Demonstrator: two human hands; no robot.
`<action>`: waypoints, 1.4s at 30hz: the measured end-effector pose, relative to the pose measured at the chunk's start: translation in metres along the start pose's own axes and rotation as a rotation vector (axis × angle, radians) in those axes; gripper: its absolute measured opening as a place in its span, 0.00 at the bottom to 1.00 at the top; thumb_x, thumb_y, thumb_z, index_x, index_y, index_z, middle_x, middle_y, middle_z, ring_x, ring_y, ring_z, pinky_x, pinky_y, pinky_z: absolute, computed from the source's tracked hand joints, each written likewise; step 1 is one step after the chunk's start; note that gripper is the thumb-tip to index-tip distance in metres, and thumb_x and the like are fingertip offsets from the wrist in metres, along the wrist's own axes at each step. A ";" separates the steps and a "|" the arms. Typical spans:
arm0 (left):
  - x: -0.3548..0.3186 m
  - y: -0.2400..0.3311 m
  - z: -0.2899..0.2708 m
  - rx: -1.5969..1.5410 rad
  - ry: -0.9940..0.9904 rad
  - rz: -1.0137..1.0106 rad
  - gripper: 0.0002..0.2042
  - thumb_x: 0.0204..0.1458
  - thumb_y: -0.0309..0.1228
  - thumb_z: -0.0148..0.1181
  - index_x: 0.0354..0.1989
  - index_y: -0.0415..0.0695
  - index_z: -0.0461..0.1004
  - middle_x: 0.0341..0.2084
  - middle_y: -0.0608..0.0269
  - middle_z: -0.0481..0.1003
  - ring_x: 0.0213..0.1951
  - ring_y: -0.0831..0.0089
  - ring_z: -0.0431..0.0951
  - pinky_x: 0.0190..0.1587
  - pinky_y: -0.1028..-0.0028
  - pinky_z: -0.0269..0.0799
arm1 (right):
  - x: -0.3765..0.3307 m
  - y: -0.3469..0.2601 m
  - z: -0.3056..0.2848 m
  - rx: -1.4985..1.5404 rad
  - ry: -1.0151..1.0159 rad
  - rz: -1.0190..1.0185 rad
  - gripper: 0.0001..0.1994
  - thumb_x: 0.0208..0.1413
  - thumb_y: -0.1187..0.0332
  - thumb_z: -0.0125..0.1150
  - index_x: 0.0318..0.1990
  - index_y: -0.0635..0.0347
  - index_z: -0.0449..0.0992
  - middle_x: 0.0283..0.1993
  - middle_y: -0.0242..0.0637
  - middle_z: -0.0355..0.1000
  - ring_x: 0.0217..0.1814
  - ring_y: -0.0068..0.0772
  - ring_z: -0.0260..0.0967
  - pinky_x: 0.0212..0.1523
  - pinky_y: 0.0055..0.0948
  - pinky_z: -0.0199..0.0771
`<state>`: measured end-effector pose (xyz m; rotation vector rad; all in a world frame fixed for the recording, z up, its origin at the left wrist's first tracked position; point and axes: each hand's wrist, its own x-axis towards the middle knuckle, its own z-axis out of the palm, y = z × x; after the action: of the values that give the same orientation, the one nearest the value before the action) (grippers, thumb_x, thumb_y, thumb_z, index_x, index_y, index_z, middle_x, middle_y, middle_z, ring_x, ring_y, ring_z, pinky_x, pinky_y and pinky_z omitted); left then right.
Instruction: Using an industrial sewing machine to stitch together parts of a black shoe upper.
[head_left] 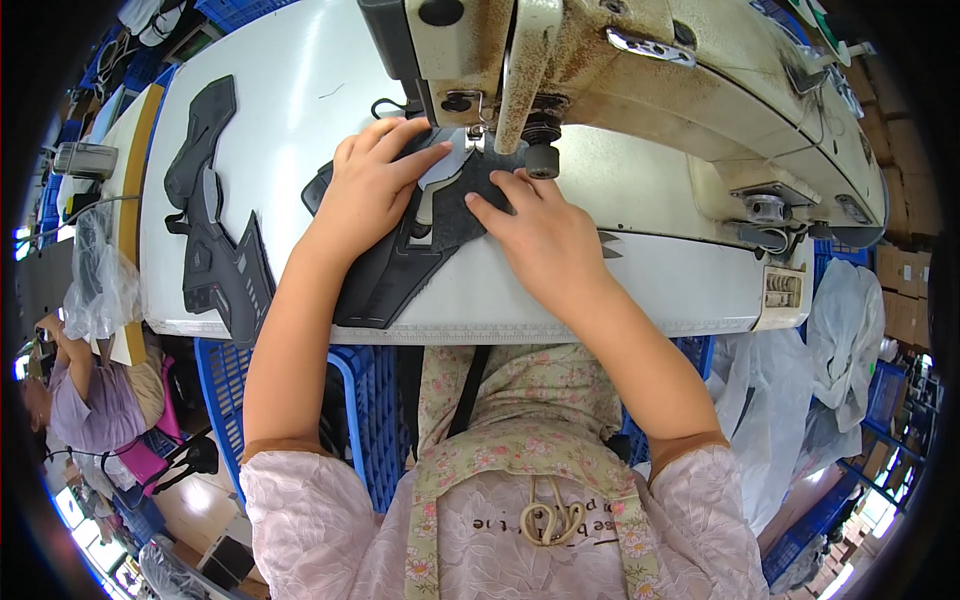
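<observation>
My left hand [372, 180] lies with fingers spread over the left side of a dark, flat workpiece [395, 284] that looks like a shoe upper. A light grey inner piece [437, 172] shows between my hands. My right hand [541, 228] rests its spread fingertips on the workpiece's dark right flap [461, 210]. Both hands press down just in front of the presser foot [475, 135] of a sewing machine [600, 75], where the material's far edge sits. The fingers cover part of the workpiece; the needle tip cannot be made out.
Similar dark cut pieces [215, 240] lie at the left of the white table [290, 120]. Pointed metal blades [609, 244] stick out beside my right wrist. Blue crates [372, 400] stand below the table edge. Another person [95, 390] sits at far left.
</observation>
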<state>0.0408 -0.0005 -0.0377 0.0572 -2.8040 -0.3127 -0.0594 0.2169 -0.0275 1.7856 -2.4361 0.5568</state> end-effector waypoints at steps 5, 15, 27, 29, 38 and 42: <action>0.007 -0.005 -0.002 -0.003 -0.011 0.056 0.22 0.48 0.23 0.58 0.52 0.58 0.78 0.52 0.68 0.74 0.56 0.64 0.69 0.54 0.61 0.61 | 0.002 0.005 0.003 -0.025 0.002 0.018 0.19 0.52 0.71 0.54 0.53 0.54 0.77 0.54 0.42 0.71 0.63 0.47 0.64 0.43 0.37 0.80; 0.008 -0.003 -0.007 -0.100 -0.059 0.044 0.15 0.51 0.26 0.59 0.48 0.53 0.80 0.51 0.67 0.75 0.55 0.63 0.69 0.54 0.63 0.60 | 0.007 0.009 -0.009 -0.046 -0.040 0.080 0.22 0.48 0.73 0.59 0.54 0.45 0.78 0.61 0.32 0.70 0.54 0.39 0.70 0.43 0.36 0.79; 0.001 0.010 -0.018 -0.112 -0.130 0.085 0.20 0.47 0.22 0.56 0.51 0.49 0.79 0.54 0.61 0.72 0.54 0.58 0.68 0.56 0.61 0.60 | 0.004 0.023 -0.007 -0.026 0.040 0.005 0.14 0.50 0.70 0.56 0.45 0.52 0.80 0.55 0.37 0.71 0.59 0.38 0.68 0.41 0.33 0.80; 0.001 0.014 -0.016 -0.082 -0.115 0.081 0.21 0.48 0.24 0.57 0.52 0.51 0.79 0.55 0.64 0.72 0.53 0.61 0.69 0.54 0.61 0.61 | 0.006 0.025 -0.006 -0.036 0.053 0.006 0.13 0.49 0.70 0.57 0.42 0.52 0.81 0.54 0.36 0.72 0.57 0.37 0.68 0.40 0.32 0.80; 0.000 0.041 -0.009 -0.007 -0.103 -0.075 0.20 0.52 0.25 0.57 0.56 0.49 0.76 0.54 0.60 0.72 0.56 0.58 0.68 0.55 0.60 0.61 | 0.020 0.028 -0.013 -0.066 0.039 0.018 0.16 0.51 0.73 0.59 0.47 0.44 0.80 0.48 0.31 0.76 0.50 0.36 0.73 0.38 0.34 0.80; 0.001 0.048 -0.003 0.000 -0.042 -0.116 0.18 0.54 0.26 0.56 0.54 0.47 0.76 0.55 0.60 0.73 0.56 0.58 0.68 0.55 0.60 0.61 | 0.020 0.034 -0.008 -0.064 0.051 0.051 0.08 0.49 0.71 0.59 0.37 0.53 0.80 0.54 0.32 0.73 0.53 0.35 0.71 0.39 0.33 0.80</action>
<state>0.0401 0.0451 -0.0241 0.2157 -2.8486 -0.3449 -0.0987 0.2100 -0.0230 1.6687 -2.4432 0.5148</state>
